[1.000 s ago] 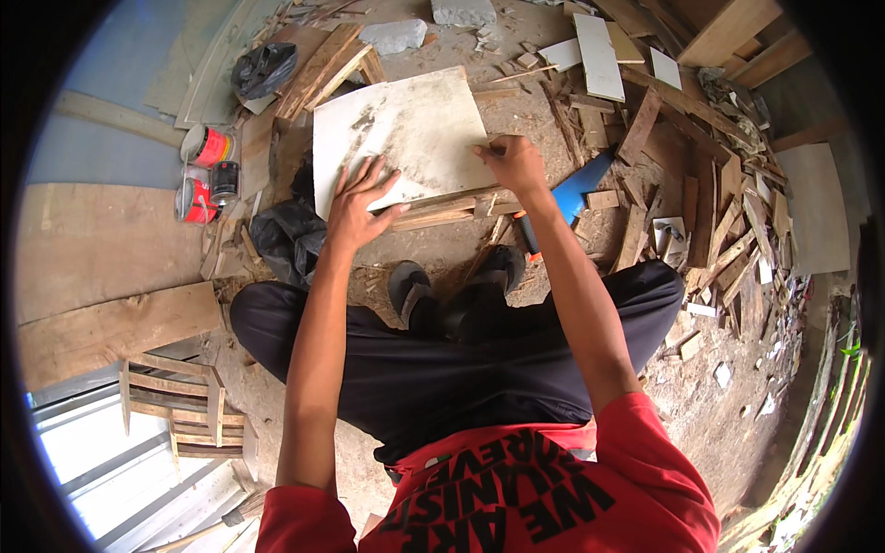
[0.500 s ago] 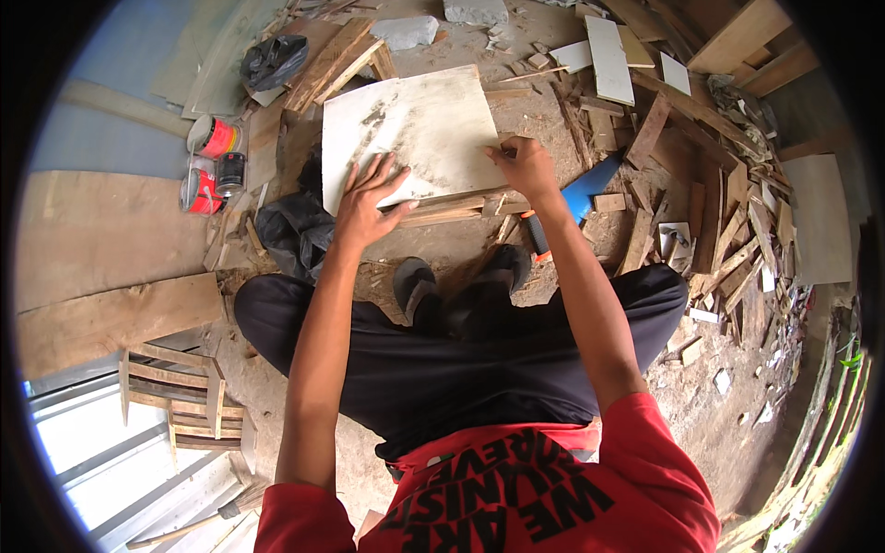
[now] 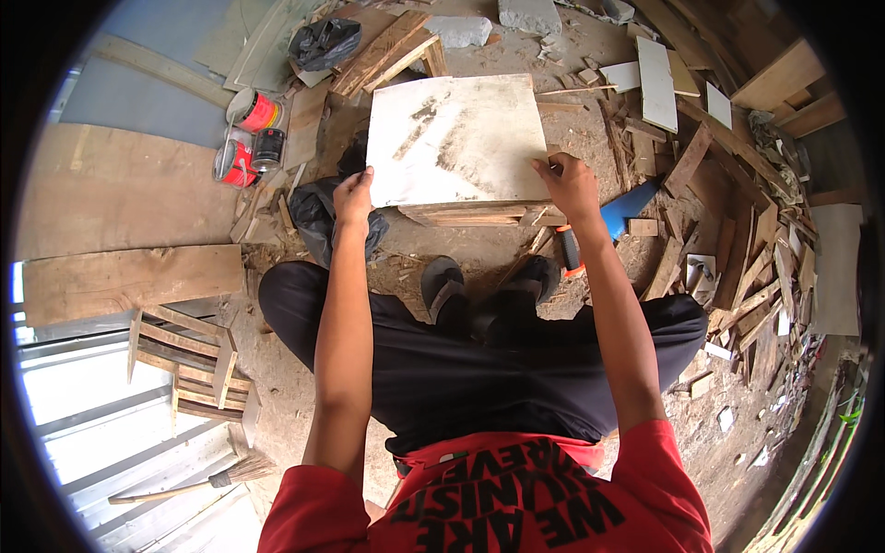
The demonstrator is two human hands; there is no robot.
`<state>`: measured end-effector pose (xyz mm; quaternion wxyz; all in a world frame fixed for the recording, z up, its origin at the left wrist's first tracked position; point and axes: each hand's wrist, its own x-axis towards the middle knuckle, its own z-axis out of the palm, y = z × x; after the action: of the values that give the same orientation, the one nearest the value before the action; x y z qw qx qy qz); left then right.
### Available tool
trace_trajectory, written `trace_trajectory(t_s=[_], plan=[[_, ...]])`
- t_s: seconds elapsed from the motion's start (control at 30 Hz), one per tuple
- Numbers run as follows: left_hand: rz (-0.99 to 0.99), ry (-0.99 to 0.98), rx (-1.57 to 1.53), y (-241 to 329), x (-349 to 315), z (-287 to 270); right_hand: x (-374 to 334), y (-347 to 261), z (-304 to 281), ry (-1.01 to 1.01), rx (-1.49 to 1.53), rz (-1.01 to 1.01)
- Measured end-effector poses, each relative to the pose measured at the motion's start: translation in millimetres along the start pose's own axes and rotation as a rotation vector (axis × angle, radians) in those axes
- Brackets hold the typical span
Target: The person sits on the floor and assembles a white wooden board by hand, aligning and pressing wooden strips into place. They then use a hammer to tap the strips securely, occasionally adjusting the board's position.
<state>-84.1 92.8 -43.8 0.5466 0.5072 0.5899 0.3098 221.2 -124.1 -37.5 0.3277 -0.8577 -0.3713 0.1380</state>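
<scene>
A white board with dark smudges lies over a low wooden frame in front of my feet. My left hand grips the board's left edge near its front corner, thumb on top and fingers curled at the side. At the right edge my right hand pinches the board near its front corner. A handsaw with a blue blade and a black and orange handle lies on the ground just right of my right hand, partly behind my forearm.
Paint cans stand at the left beside a black plastic bag. Scrap wood is heaped along the right. A slatted wooden piece and a broom are at the lower left. Concrete blocks lie at the back.
My left hand has moved from flat on the board's top to its left edge and closed there. My right hand stays at the right edge. The whole view has shifted slightly.
</scene>
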Motion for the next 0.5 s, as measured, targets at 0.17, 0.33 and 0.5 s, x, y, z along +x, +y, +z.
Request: trace_trajectory(t_s=[0.17, 0.33, 0.5], plan=[[-0.023, -0.015, -0.041, 3, -11, 4, 0, 0, 0, 0.019, 0.015, -0.011], [-0.051, -0.017, -0.016, 6, -16, 8, -1, -1, -1, 0.006, -0.001, 0.018], [0.088, 0.020, 0.051, -17, 2, 1, -2, 0, 7, 0.061, 0.020, -0.009]])
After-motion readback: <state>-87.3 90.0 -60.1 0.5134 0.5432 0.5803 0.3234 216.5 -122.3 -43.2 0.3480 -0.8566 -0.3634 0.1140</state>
